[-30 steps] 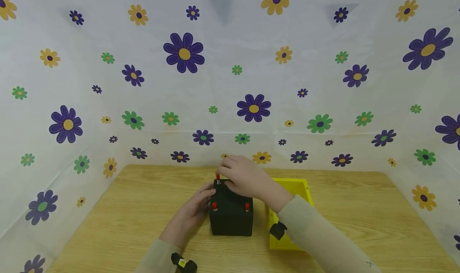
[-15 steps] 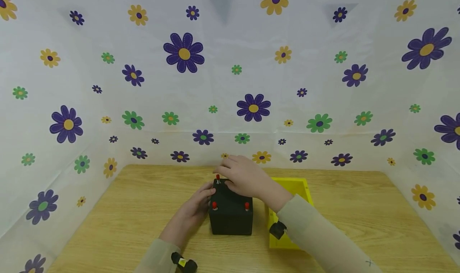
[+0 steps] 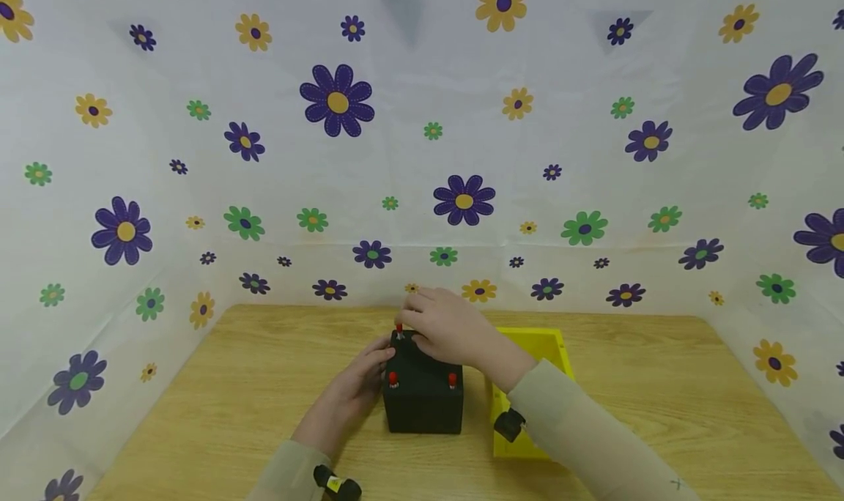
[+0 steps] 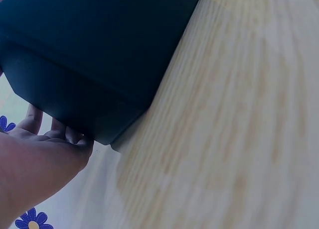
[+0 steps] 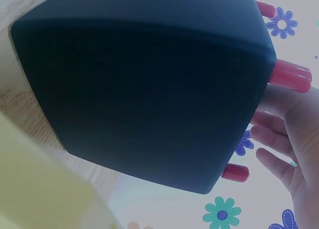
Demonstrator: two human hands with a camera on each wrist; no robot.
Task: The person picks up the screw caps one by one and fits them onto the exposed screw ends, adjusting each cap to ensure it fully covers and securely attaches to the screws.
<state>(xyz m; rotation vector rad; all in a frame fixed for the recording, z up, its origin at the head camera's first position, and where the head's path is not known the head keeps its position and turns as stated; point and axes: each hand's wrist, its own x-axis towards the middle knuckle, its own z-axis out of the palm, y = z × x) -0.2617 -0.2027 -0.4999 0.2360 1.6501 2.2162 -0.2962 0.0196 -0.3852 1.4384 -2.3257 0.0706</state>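
Note:
A black box [image 3: 423,409] stands on the wooden table, with red-capped toggle switches on its top. Two of them, the front-left switch [image 3: 393,379] and the front-right switch [image 3: 452,380], face me. My left hand [image 3: 352,387] holds the box by its left side, thumb near the top edge and fingers round the back; those fingers also show in the left wrist view. Over the box's top arches my right hand [image 3: 445,329], its fingertips right at the back-left switch [image 3: 398,328]. In the right wrist view another switch [image 5: 235,172] shows at the back right, beside the fingers.
A yellow bin [image 3: 559,340] stands just right of the box, partly covered by the right forearm. Behind the table hangs a white flowered sheet [image 3: 277,179], which also encloses both sides. Wooden tabletop [image 3: 672,398] extends to the right of the bin.
My right fingers lift slightly off the back-left switch half a second ago and are back over its red cap now. The left hand and the box stay put.

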